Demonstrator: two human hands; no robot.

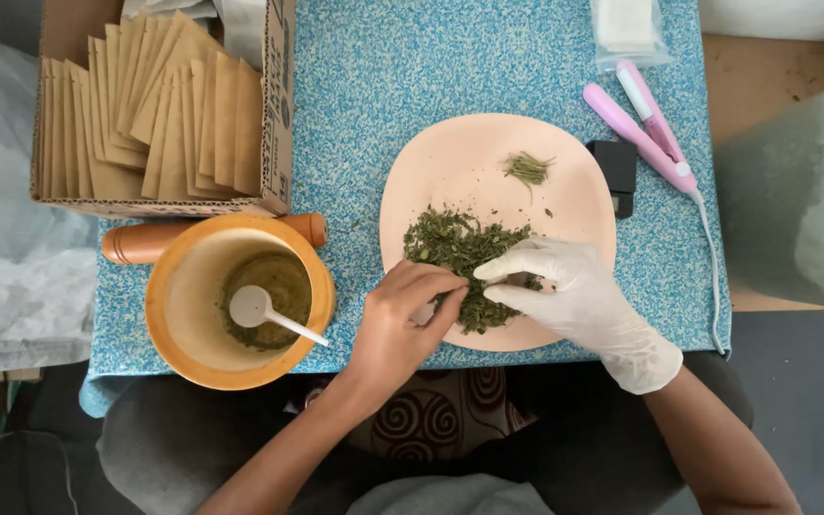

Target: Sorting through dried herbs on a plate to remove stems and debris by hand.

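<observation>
Hands are meeting over the near edge of a pale pink plate (pixel 488 153): the bare left hand (pixel 402 319) is pinching a small bit of dried green herb (pixel 460 250) between thumb and fingertips, while the gloved right hand (pixel 574 291) is pinching into the same pile, its white glove fingers pressed together at the tips.

Going left to right: a cardboard box (pixel 278 105) is holding rows of upright brown paper sachets (pixel 159 114) at the far left of the blue speckled surface (pixel 412 67). Just in front of it a wooden pestle (pixel 145 240) is lying on its side, touching the rim of an orange mortar (pixel 169 329), in which a white plastic spoon (pixel 269 315) is resting on ground green material. The herb pile is sitting on the near half of the plate; a small tuft of stems (pixel 526 168) is lying apart on the far half. A small black device (pixel 617 172) is lying beside the plate, then a pink handheld tool (pixel 646 133) with a white cord, and a clear bag (pixel 627 29) at the far edge.

Sorting of this kind is judged to go best with light pinches, working from the pile's edge and keeping the removed stems well apart from the leaf.
</observation>
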